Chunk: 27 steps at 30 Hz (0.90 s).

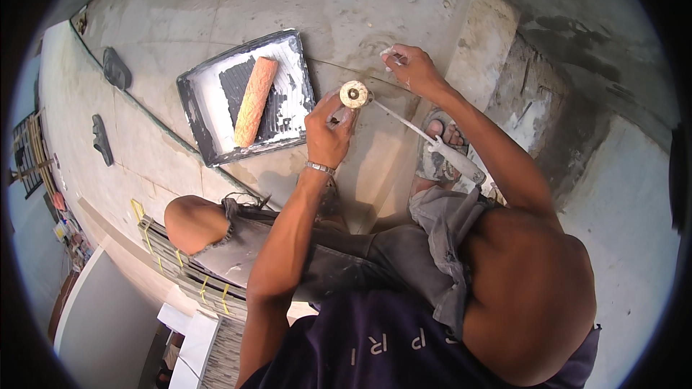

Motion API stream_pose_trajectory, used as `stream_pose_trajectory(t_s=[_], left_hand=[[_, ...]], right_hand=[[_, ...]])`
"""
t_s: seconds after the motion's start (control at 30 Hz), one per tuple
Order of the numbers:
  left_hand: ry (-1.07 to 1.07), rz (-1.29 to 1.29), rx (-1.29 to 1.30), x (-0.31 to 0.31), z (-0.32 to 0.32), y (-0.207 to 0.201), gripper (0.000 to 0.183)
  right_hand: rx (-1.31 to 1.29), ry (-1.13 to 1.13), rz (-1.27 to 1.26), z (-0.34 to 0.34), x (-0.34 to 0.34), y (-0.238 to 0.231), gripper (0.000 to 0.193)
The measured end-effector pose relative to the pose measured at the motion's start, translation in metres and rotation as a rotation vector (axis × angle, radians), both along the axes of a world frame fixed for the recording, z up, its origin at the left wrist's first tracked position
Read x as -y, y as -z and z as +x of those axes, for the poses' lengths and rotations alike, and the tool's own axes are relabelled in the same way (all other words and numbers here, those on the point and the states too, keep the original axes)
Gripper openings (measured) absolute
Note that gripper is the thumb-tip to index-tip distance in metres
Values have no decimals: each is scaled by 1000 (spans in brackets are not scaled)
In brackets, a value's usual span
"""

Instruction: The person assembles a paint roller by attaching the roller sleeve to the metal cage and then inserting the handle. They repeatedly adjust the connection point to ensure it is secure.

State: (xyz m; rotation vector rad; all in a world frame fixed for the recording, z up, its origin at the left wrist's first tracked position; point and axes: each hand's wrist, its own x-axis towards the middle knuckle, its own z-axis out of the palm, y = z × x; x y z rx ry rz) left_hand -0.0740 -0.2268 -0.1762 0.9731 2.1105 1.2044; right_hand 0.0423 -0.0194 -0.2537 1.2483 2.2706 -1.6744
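Note:
My left hand (328, 133) grips a paint roller frame by its head, whose round, paint-crusted end (354, 94) points up. From there a thin metal rod runs right to a whitish, paint-smeared handle (461, 163), lying by my sandalled foot (434, 155). My right hand (414, 70) is raised beyond the frame, thumb and fingers pinched together. White shows at those fingertips; whether it is paint or a small held bit I cannot make out. Left of my left hand, an orange roller sleeve (256, 101) lies loose in a black paint tray (189, 117) coated with white paint.
A concrete step (481, 32) with a rough, paint-marked side rises at the right. Two dark sandals (115, 68) (101, 140) lie on the floor at far left, past a dark line. Strapped stacks of panels (187, 277) are at lower left, behind my left knee.

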Motion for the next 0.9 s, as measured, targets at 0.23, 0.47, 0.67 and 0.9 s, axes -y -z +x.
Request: stream_pose_trajectory(t_s=[0.23, 0.47, 0.67, 0.9], left_hand=[[-84, -58, 81, 0, 2, 33, 17], [-58, -48, 152, -14, 0, 15, 20], [-78, -98, 166, -24, -5, 11, 19], [-45, -49, 109, -18, -12, 22, 19]], right_hand=[[-219, 53, -2, 10, -5, -46, 29], [-395, -89, 54, 19, 3, -96, 21], [-344, -40, 96, 24, -9, -89, 22], [-240, 86, 280, 51, -60, -86, 23]])
